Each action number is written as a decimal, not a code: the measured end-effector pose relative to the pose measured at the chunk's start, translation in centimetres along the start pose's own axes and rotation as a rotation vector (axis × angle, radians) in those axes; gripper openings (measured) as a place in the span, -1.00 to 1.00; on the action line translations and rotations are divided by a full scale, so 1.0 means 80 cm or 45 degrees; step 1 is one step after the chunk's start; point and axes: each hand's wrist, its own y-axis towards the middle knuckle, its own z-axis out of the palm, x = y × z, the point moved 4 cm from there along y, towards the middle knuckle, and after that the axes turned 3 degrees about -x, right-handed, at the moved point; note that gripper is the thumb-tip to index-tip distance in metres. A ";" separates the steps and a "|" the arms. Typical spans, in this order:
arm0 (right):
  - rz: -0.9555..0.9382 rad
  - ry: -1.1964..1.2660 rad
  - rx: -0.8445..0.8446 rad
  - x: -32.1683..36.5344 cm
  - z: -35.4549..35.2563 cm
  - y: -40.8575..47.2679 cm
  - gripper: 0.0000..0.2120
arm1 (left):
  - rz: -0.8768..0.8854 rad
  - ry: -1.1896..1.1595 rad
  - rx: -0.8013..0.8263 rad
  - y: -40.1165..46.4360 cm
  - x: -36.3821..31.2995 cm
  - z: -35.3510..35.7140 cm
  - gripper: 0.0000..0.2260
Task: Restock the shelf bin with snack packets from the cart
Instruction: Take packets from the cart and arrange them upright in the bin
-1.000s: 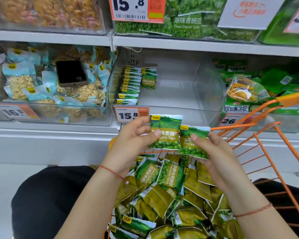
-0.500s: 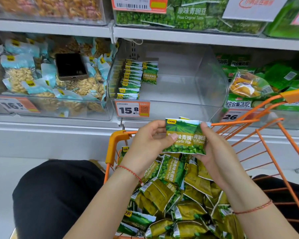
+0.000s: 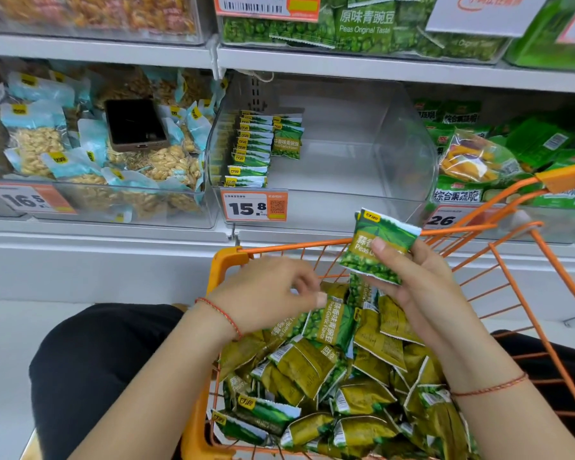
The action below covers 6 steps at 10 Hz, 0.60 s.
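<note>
My right hand (image 3: 415,283) grips a small stack of green garlic-pea packets (image 3: 384,239) upright above the orange cart (image 3: 226,260). Lower and to the left, my left hand (image 3: 273,293) reaches down over the cart with its fingers curled at a green packet (image 3: 332,323) on top of the heap; whether it grips that packet is unclear. Several more packets (image 3: 329,386) fill the cart. The clear shelf bin (image 3: 405,151) with the 15.8 price tag (image 3: 253,206) holds two rows of the same packets (image 3: 251,147) at its left side.
A phone (image 3: 135,124) lies on peanut packets in the left bin (image 3: 90,200). The bin to the right (image 3: 545,224) holds green mixed-snack bags. The upper shelf (image 3: 346,66) carries more pea bags. My black-trousered knees flank the cart.
The two packets held apart by both hands were joined into one stack. My right hand now keeps it alone. My left hand has let go and dropped toward the cart's heap.
</note>
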 end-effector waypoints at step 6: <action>0.155 0.199 0.058 -0.004 0.001 -0.002 -0.61 | 0.002 -0.219 0.303 -0.007 0.027 0.019 -0.76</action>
